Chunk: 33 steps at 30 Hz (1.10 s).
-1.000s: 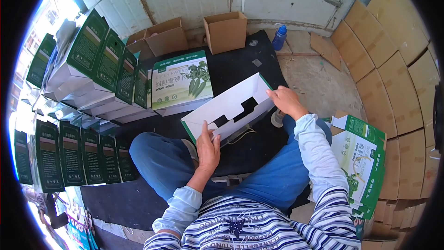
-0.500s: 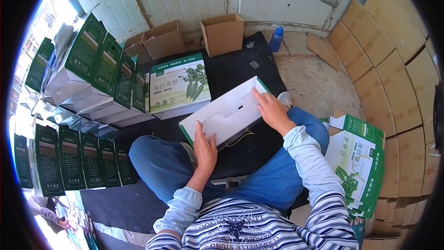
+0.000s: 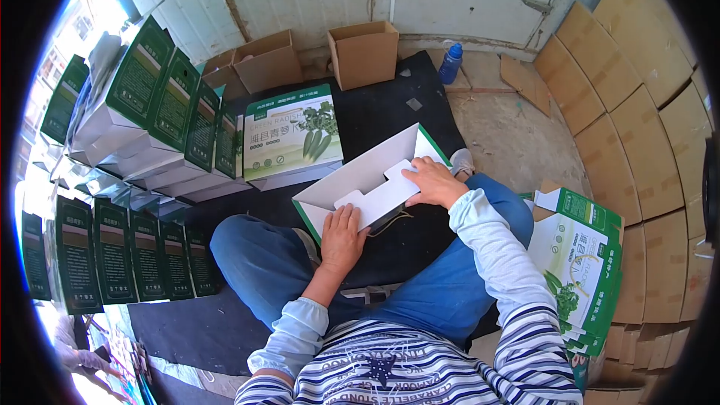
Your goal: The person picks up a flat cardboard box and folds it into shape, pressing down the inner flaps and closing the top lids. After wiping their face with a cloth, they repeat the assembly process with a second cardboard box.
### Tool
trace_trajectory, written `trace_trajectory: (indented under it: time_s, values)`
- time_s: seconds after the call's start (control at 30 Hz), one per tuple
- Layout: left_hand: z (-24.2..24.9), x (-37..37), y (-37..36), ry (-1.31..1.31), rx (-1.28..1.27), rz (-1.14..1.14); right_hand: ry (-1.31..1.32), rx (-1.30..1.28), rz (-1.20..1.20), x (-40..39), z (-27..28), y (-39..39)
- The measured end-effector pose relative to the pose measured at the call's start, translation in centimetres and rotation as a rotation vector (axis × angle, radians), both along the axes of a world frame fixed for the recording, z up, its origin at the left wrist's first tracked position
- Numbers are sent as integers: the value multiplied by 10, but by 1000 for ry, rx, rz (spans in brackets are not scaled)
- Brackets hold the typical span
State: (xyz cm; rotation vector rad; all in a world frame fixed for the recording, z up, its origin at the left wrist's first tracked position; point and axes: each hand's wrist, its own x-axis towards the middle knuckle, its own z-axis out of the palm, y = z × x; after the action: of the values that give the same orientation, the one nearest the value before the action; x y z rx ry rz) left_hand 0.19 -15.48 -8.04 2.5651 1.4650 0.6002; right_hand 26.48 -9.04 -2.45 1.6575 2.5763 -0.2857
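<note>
An open white-lined box (image 3: 360, 171) sits tilted above the black mat (image 3: 382, 116), between the person's knees and short of the mat's right edge; whether its underside touches the mat is hidden. The left hand (image 3: 343, 240) lays its fingers on the left part of the box's near flap (image 3: 384, 202), and the right hand (image 3: 435, 182) bends over the flap's right end; both touch the card, but I cannot tell whether either is clamped on it. The box looks like thin card, so it should be light, stiff along its folds, springy at the flap and easily creased by the stepped cut-out. Its printed outside may be slippery, so the end walls near the corners seem the surest hold. A printed carton (image 3: 292, 135) lies towards the mat's far edge, near the stacked cartons (image 3: 176, 101)
</note>
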Motion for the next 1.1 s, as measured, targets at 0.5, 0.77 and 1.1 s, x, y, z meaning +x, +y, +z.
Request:
trace_trajectory:
  time_s: [0.5, 0.77, 1.1]
  values:
    - [6, -49, 26, -583, -32, 516, 437, 330, -452, 46, -4, 5]
    - [-40, -94, 34, -1163, -1274, 909, 914, -525, -1133, 101, -53, 23]
    - [-36, -74, 24, -1279, -1476, 503, 1450, -522, -905, 127, -36, -24]
